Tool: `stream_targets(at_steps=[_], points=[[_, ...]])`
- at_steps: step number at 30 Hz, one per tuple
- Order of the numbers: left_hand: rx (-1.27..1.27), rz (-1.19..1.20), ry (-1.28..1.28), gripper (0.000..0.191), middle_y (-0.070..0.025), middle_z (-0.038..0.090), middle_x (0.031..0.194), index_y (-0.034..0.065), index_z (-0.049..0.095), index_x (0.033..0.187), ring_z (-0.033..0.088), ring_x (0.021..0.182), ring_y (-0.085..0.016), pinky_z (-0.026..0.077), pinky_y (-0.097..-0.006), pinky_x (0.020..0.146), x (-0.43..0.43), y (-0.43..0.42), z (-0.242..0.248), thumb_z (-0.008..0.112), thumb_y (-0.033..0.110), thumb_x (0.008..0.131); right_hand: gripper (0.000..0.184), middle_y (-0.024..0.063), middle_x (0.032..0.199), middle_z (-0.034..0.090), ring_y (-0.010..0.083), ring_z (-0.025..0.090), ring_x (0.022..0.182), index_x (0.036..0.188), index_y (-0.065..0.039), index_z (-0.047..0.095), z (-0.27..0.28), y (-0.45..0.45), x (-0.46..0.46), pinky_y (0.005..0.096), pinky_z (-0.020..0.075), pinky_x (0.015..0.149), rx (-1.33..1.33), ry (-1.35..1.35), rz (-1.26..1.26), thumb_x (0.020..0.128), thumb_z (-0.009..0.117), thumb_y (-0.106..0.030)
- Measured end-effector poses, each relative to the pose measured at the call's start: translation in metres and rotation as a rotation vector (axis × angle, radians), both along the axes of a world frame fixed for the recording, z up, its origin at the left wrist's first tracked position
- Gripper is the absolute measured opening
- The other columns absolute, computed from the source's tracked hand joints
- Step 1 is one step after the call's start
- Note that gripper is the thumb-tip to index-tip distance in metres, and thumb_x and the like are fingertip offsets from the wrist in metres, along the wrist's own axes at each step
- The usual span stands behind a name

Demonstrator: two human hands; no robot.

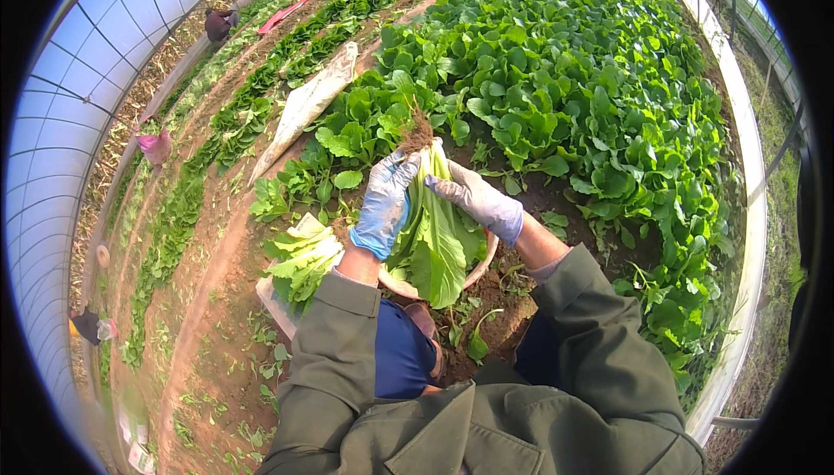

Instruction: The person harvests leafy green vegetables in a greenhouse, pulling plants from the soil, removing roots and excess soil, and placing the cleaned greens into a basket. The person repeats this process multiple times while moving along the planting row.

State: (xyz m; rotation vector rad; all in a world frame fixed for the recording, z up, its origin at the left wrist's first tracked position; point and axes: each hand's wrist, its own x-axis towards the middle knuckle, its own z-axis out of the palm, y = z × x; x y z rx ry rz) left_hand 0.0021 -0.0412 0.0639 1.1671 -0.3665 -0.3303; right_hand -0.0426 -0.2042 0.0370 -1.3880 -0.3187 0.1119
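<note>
Both my hands, in dirty gloves, hold a bunch of uprooted leafy greens, its soil-covered roots pointing away from me and its leaves hanging towards me. My left hand, in a blue and white glove, grips the stems from the left, just below the roots. From the right, my right hand, in a pale purplish glove, closes on the stems. Beneath the leaves is a round basin, its inside mostly hidden. Left of my left wrist, more pulled greens lie in a pile on a pale container.
Dense growing greens fill the bed ahead and right. A pale sheet lies on soil at left. A white rail edges the right side. Another person crouches far left, near a red item; a pink bag stands nearer.
</note>
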Motion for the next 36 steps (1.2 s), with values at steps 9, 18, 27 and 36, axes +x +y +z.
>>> stream_targets(at_steps=[9,18,27,36], points=[[-0.076,-0.136,0.011,0.041,-0.0162,0.062,0.118,-0.0062,0.055,0.123,0.061,0.105,-0.024,0.048,-0.0345,0.096,0.000,-0.002,0.004,0.048,0.026,0.099,0.058,0.0034,0.111,0.059,0.0110,0.053,0.101,0.130,-0.002,0.045,-0.023,0.005,0.007,0.0318,0.0453,0.090,-0.022,-0.034,-0.008,0.089,0.066,-0.037],[-0.032,0.039,0.023,0.042,-0.0151,0.065,0.112,-0.0058,0.058,0.118,0.063,0.101,-0.022,0.048,-0.0329,0.093,-0.004,-0.016,-0.003,0.045,0.030,0.100,0.051,0.0032,0.110,0.060,0.0122,0.056,0.100,0.125,-0.005,0.051,-0.022,0.014,0.002,0.0305,0.0470,0.089,-0.133,0.011,-0.048,0.083,0.073,-0.025],[-0.081,0.017,0.147,0.067,-0.0169,0.048,0.137,-0.0016,0.042,0.136,0.048,0.123,-0.023,0.037,-0.0384,0.105,0.016,0.005,-0.006,0.053,0.048,0.093,0.042,0.0030,0.099,0.065,0.0115,0.061,0.088,0.117,-0.002,0.055,-0.012,0.004,-0.002,0.0292,0.0512,0.079,0.121,0.070,0.025,0.081,0.071,-0.015],[0.349,0.179,-0.277,0.047,-0.0055,0.060,0.115,-0.0004,0.048,0.128,0.056,0.101,-0.012,0.044,-0.0258,0.092,-0.017,-0.036,-0.022,0.068,0.016,0.089,0.031,0.0216,0.089,0.064,0.0340,0.065,0.081,0.106,-0.002,0.051,-0.016,0.017,0.003,0.0433,0.0507,0.069,-0.738,-0.071,-0.618,0.085,0.062,-0.023]])
